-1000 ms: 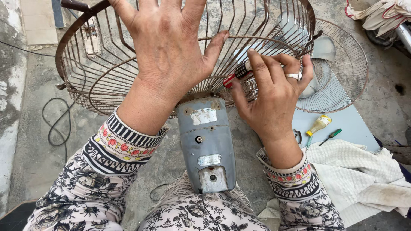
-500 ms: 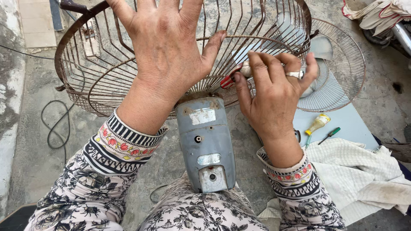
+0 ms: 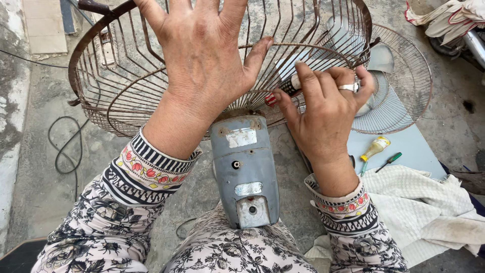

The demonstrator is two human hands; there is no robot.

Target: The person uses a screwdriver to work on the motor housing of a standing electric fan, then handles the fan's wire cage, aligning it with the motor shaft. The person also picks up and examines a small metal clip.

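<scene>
A rusty wire fan guard (image 3: 116, 76) stands upright in front of me, fixed to a grey motor housing (image 3: 245, 169) that rests on my lap. My left hand (image 3: 202, 55) lies flat against the guard's wires, fingers spread, steadying it. My right hand (image 3: 326, 108) grips a screwdriver with a red-and-black handle (image 3: 283, 88), its tip pointed at the guard's centre just above the motor housing. A ring shows on one finger of the right hand.
A second round wire guard (image 3: 404, 81) lies on the ground to the right. On a pale blue board (image 3: 414, 149) sit a small yellow bottle (image 3: 375, 148) and a green-handled tool (image 3: 389, 161). A white cloth (image 3: 429, 207) lies at lower right; a black cable (image 3: 65, 146) loops at left.
My right hand has shifted slightly up and left with the screwdriver, closer to the guard's centre. The left hand stays pressed on the wires.
</scene>
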